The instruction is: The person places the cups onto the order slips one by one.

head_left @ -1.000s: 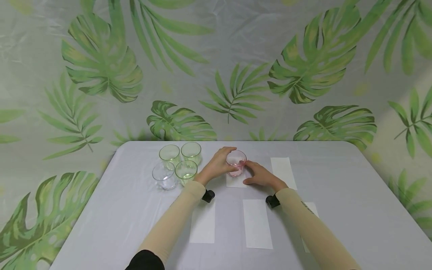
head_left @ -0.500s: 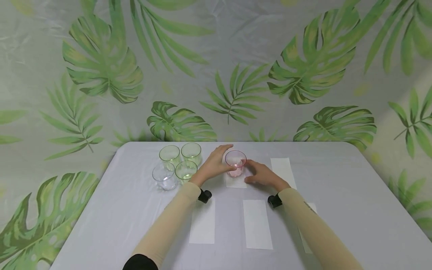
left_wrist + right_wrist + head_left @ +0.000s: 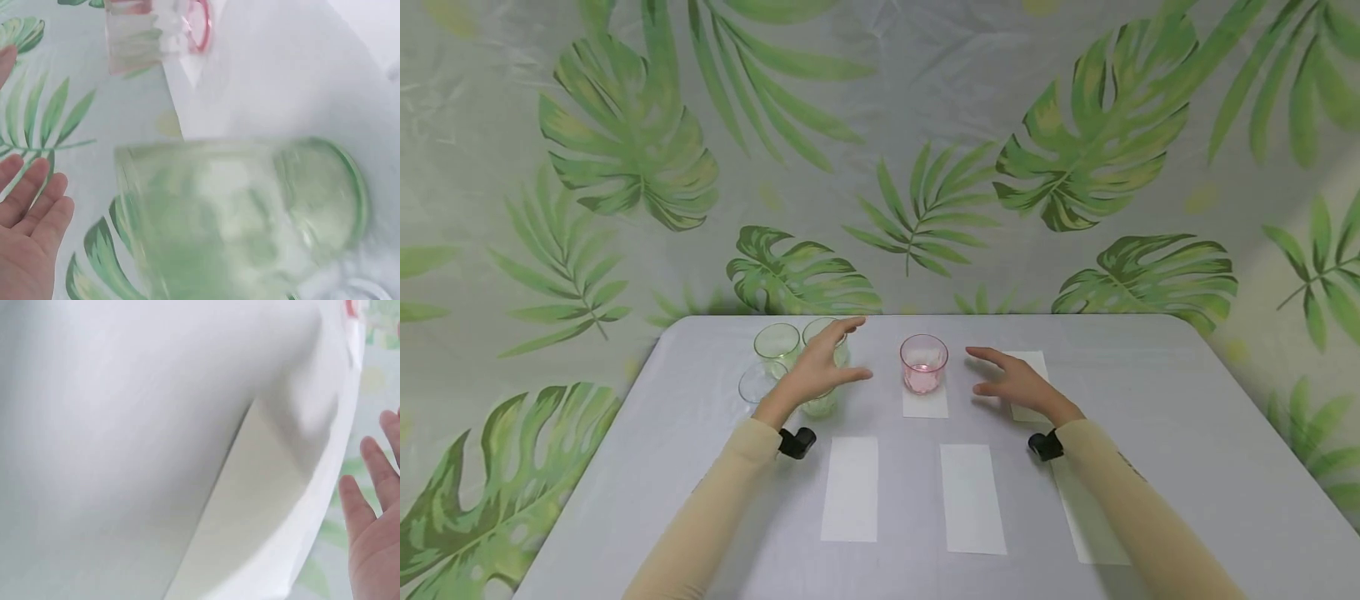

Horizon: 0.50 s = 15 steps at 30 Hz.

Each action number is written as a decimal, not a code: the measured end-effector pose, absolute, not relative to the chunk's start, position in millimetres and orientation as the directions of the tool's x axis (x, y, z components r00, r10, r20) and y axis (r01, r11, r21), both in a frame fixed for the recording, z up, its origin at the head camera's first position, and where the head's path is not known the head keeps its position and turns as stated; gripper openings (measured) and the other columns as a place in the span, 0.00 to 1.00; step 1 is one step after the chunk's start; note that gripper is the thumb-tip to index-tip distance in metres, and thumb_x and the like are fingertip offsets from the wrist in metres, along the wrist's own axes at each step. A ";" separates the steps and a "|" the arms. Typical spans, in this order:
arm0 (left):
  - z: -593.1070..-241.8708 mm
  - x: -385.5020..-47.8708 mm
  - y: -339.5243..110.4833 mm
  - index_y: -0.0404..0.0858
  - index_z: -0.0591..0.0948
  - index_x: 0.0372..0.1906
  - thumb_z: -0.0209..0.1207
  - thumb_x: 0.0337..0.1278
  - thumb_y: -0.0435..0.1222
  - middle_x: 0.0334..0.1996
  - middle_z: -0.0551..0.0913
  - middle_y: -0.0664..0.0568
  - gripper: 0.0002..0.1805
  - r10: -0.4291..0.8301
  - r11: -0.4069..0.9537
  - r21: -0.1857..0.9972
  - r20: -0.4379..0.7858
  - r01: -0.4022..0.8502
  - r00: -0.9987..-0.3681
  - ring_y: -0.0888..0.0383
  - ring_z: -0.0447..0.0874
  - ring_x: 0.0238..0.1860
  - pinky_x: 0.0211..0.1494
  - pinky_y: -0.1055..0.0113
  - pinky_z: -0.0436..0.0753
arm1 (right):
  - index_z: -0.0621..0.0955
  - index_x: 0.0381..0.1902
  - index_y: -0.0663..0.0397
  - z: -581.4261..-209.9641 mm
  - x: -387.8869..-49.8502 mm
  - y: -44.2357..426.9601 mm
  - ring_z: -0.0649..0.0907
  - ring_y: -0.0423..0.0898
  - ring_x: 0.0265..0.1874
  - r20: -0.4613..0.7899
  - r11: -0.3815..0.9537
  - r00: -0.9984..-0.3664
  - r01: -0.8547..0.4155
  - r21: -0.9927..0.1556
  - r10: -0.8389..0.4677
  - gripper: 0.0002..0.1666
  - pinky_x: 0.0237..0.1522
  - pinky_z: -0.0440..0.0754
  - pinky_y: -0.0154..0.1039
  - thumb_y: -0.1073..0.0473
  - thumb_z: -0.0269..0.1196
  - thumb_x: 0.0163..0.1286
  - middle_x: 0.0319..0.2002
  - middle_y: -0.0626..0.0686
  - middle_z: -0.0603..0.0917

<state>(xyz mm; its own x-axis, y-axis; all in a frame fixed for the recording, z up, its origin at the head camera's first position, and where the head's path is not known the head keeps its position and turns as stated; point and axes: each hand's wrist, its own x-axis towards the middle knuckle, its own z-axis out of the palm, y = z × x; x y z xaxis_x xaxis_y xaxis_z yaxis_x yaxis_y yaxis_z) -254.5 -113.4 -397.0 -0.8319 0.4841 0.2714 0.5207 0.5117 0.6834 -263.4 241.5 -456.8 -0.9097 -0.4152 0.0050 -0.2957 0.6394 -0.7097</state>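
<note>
long beige sleeves (image 3: 711, 500), a small black camera (image 3: 797, 443) at each wrist, dark marking (image 3: 1132, 467) along the right sleeve (image 3: 1138, 508).

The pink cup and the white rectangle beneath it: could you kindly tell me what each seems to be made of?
Pink cup: probably glass, smooth and glossy, since its tinted wall is see-through and catches highlights; clear plastic remains possible.
White rectangle: probably paper or thin card with a matte finish, judging by its flat, straight-edged look and lack of shine.
</note>
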 end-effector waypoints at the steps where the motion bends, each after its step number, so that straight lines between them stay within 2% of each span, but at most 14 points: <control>1: -397.5 -253.1 -118.6 0.35 0.63 0.70 0.71 0.49 0.40 0.66 0.67 0.43 0.44 0.481 0.516 0.687 0.261 0.511 -0.837 0.46 0.64 0.65 0.65 0.49 0.67 | 0.65 0.71 0.55 -457.1 -262.5 246.3 0.59 0.61 0.69 0.009 0.635 -0.910 -0.296 -0.713 -0.414 0.41 0.66 0.56 0.60 0.57 0.67 0.62 0.69 0.61 0.64; 7: -404.9 -247.2 -144.7 0.38 0.64 0.70 0.72 0.47 0.40 0.66 0.67 0.46 0.44 0.467 0.530 0.715 0.203 0.456 -0.861 0.45 0.65 0.65 0.64 0.45 0.67 | 0.66 0.70 0.56 -459.2 -256.2 276.3 0.57 0.62 0.69 0.016 0.630 -0.920 -0.282 -0.723 -0.393 0.39 0.66 0.55 0.63 0.55 0.66 0.64 0.69 0.61 0.63; 15: -407.7 -241.3 -167.0 0.33 0.67 0.67 0.73 0.45 0.38 0.64 0.69 0.42 0.43 0.470 0.564 0.690 0.184 0.454 -0.863 0.43 0.66 0.64 0.65 0.46 0.66 | 0.65 0.70 0.58 -459.2 -249.4 310.0 0.56 0.68 0.68 -0.004 0.671 -0.940 -0.241 -0.701 -0.342 0.39 0.63 0.56 0.67 0.54 0.65 0.65 0.69 0.65 0.61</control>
<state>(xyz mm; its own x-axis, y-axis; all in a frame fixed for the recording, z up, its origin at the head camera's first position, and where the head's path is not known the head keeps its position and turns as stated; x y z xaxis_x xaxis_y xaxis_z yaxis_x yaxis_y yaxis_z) -241.3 -167.0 -407.7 -0.8632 0.4701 0.1842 0.4543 0.5640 0.6895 -249.4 310.0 -459.2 -0.9397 -0.3419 -0.0037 -0.2412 0.6707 -0.7014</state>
